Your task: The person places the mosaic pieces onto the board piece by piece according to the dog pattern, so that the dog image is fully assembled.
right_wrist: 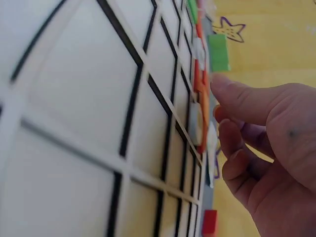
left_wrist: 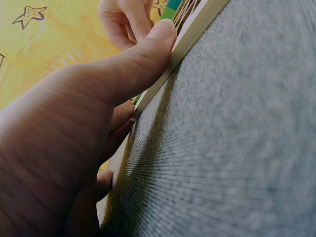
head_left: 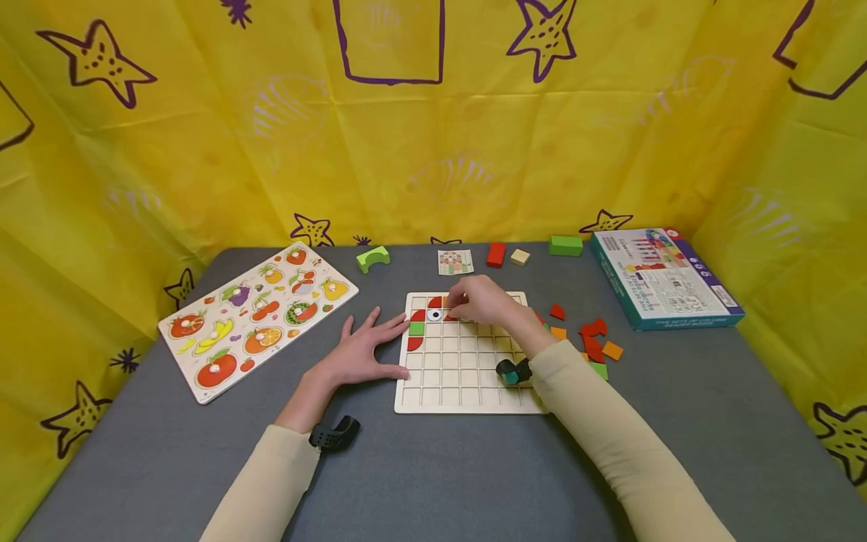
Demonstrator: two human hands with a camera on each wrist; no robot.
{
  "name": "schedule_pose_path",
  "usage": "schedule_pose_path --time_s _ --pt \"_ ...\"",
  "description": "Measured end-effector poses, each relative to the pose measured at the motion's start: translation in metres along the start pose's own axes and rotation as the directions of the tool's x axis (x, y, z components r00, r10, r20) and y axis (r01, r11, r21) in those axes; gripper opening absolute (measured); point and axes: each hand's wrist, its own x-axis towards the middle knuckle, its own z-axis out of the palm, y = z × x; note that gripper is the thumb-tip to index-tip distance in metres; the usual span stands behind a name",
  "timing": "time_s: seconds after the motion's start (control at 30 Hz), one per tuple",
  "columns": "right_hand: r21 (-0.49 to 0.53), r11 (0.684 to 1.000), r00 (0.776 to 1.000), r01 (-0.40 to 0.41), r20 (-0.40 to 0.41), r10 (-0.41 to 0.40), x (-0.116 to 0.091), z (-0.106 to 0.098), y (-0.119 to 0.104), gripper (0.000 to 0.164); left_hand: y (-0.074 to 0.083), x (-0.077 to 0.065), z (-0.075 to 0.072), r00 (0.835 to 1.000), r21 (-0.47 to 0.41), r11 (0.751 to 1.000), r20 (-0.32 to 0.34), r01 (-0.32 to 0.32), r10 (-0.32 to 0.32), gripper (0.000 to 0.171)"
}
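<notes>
A pale wooden grid board lies on the grey table. Along its left edge my left hand rests with fingers spread, thumb and fingertips at the rim. Near the top of the grid, my right hand bends its fingers down over a few tiles; whether it pinches one, I cannot tell. Set in the grid's upper left are red rounded tiles, a green square tile and a white tile with a black eye dot. The right wrist view has my thumb close beside orange and red tiles.
Loose red tiles, orange squares and a green tile lie right of the board. A fruit puzzle sits left, a box right. Behind are a picture card and blocks, including a red block.
</notes>
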Motion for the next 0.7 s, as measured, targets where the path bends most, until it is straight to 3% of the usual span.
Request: schedule_pose_path --time_s 0.27,0.5,0.7 --pt "0.105 0.993 0.997 -0.059 -0.042 0.064 -0.031 -0.027 0.019 0.019 -0.001 -0.001 0.001 1.0 0.001 1.0 -0.016 -0.01 0.01 0.097" --pt "0.082 0.987 0.985 -0.137 -0.095 0.144 -0.062 -0.047 0.052 0.021 -0.001 -0.001 0.001 1.0 0.003 1.0 -0.021 -0.02 0.02 0.096" --pt "0.062 0.967 0.962 -0.248 -0.101 0.253 -0.086 -0.059 0.078 0.024 -0.002 -0.001 0.002 1.0 -0.003 1.0 -0.019 -0.022 0.022 0.096"
